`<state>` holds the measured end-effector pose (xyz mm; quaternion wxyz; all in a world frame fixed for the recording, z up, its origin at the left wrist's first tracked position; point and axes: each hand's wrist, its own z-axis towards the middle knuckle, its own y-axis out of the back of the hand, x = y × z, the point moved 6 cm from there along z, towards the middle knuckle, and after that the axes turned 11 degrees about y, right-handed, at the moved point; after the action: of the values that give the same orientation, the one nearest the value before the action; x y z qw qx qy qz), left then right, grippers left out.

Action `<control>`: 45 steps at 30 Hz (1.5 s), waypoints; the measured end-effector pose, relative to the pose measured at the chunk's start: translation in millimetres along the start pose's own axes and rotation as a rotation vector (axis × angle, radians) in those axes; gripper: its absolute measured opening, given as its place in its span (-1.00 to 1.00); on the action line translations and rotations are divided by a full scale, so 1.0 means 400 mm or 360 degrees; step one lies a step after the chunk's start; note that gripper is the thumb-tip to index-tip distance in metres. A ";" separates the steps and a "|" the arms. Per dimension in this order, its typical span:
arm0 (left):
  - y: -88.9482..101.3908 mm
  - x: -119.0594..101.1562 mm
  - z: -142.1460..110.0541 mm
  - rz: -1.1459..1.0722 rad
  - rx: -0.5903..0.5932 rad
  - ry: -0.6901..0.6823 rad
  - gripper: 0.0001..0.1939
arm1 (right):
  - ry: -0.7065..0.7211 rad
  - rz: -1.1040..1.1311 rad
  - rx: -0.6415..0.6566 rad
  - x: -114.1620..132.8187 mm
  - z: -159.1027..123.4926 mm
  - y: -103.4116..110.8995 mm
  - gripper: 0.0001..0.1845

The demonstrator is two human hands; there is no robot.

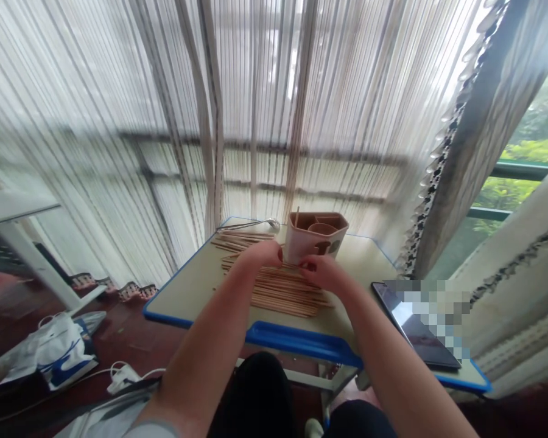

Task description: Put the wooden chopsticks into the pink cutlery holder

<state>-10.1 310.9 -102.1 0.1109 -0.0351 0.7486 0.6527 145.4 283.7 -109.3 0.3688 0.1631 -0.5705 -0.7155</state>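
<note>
Many brown wooden chopsticks (285,292) lie spread in rows on the small cream table (182,292). My left hand (265,252) is over their upper part, its fingers curled and mostly turned out of sight. My right hand (318,270) is close by on the right, its fingers pinched together. A thin chopstick seems to run between the two hands, just in front of the holder. The pinkish-brown utensil holder (296,243) stands upright behind my hands, with a round inner compartment and a single stick rising from its left side.
Metal spoons (272,224) lie at the table's back left. A dark tablet (415,328) rests along the right edge. The table has a blue rim and a blue front tray (301,342). Sheer curtains (256,109) hang close behind. White bags (61,347) and a cable are on the floor.
</note>
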 end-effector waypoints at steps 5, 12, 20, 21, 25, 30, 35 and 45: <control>-0.019 0.004 -0.001 0.0072 0.0099 0.0009 -0.72 | -0.0060 0.0003 0.0251 -0.028 0.003 -0.036 -0.76; -0.041 0.002 0.010 0.0116 0.0111 -0.0063 -0.71 | -0.0035 0.0081 0.0225 -0.032 0.009 -0.047 -0.77; -0.046 -0.018 0.009 0.0120 0.0046 -0.0079 -0.74 | -0.0089 -0.0011 0.0127 -0.035 0.009 -0.045 -0.70; -0.047 -0.020 0.009 0.0107 0.0044 -0.0080 -0.74 | -0.0109 -0.0028 0.0141 -0.036 0.008 -0.048 -0.71; -0.048 -0.024 0.008 0.0072 0.0068 -0.0098 -0.73 | -0.0167 -0.0019 0.0161 -0.039 0.013 -0.060 -0.73; -0.047 -0.029 0.000 0.0110 0.0059 -0.0151 -0.74 | -0.0146 0.0015 0.0159 -0.036 0.020 -0.070 -0.75; -0.044 -0.033 -0.003 0.0065 0.0020 -0.0148 -0.70 | -0.0104 -0.0015 0.0103 -0.035 0.014 -0.051 -0.75; -0.028 -0.041 0.005 0.0033 -0.0162 -0.0214 -0.71 | -0.0266 0.0175 -0.0144 -0.055 -0.006 0.028 -0.78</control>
<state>8.5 309.7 -109.9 0.1523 0.0109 0.7057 0.6919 165.9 296.8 -103.7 0.3657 0.0545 -0.5744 -0.7303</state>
